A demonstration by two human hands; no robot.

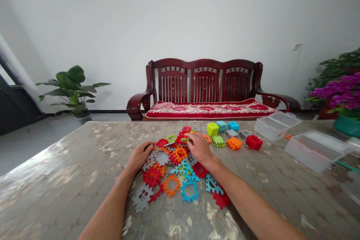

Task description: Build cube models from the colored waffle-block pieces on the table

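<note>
A heap of flat, notched plastic building tiles in red, orange, grey, blue and lime green lies between my two hands. My left hand [141, 154] rests at the heap's left edge, fingers stretched out beside the grey tiles [149, 160], holding nothing. Over the far side of the heap, my right hand [199, 147] pinches a lime-green tile [185, 140], partly hidden by the fingers. Nearer me lie an orange frame tile [171, 185], a blue frame tile [189, 191] and a grey window tile [143, 197].
Right of the heap stand tile stacks sorted by colour, among them lime green [212, 129], orange [234, 143] and red [254, 142]. Two clear plastic boxes [312, 155] sit farther right, near a flower pot [347, 125]. Beyond the table [70, 180] is a wooden bench [204, 82].
</note>
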